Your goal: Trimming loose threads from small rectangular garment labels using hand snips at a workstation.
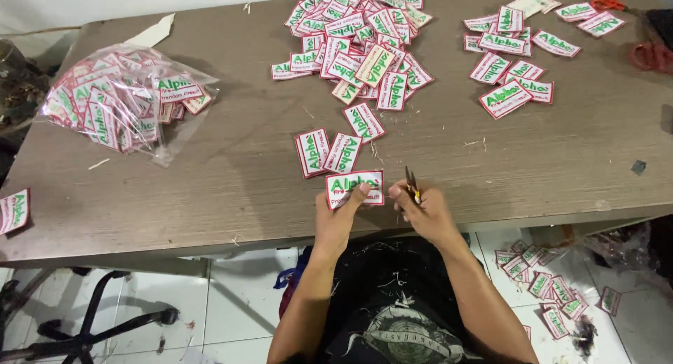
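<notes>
**Patch held at the desk edge, snips at the ready**

A person seated at a grey-brown desk (231, 189) holds one white, red-bordered patch (355, 187) flat at the near edge, the left hand (336, 217) pinching its lower left corner between thumb and fingers so the face stays up and readable. The right hand (424, 210) is closed round a small pair of snips (411, 183), blades pointing up and away, just beside the patch's right border and seemingly not touching it. That grip keeps the border within reach of the blades.

Two more patches (327, 152) lie just beyond, overlapping. A big loose heap (361, 45) fills the desk's far middle and a smaller scatter (515, 66) lies to the far right, well apart, which reads as sorting into lots. A clear bag (126, 98) stuffed with patches slumps at the left. Two scissors (648, 56) with red-orange handles rest at the far right edge. Thread scraps dot the desk; more patches (543, 287) lie on the tiled floor at the person's right.
</notes>
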